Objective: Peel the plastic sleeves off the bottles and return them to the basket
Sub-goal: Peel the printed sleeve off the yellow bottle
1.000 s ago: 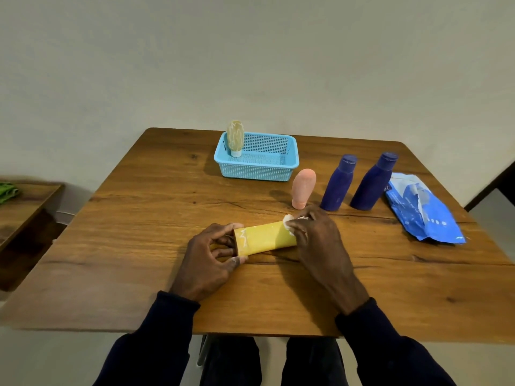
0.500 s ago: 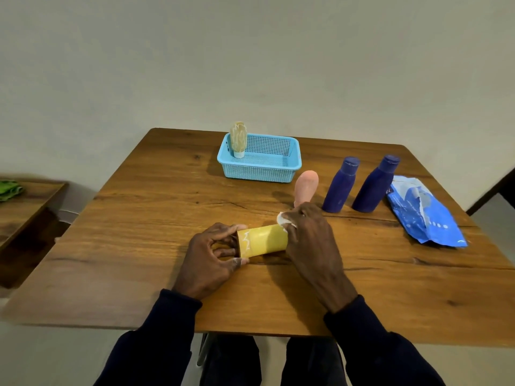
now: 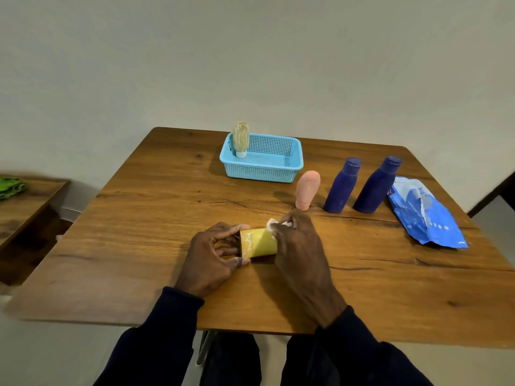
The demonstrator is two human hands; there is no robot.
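Observation:
A yellow-sleeved bottle lies on its side on the wooden table, near the front. My left hand grips its left end. My right hand covers the right end and pinches the white cap end and the sleeve's edge. At the back stands a light blue basket with one pale upright bottle in its left corner. A pink bottle and two dark blue bottles stand to the right of the basket.
A torn blue plastic sleeve lies at the table's right side. A lower wooden side table with something green on it stands to the left. A plain wall is behind.
My right hand has slid leftward along the yellow bottle, so less of the yellow sleeve shows between my hands. The left hand has stayed put.

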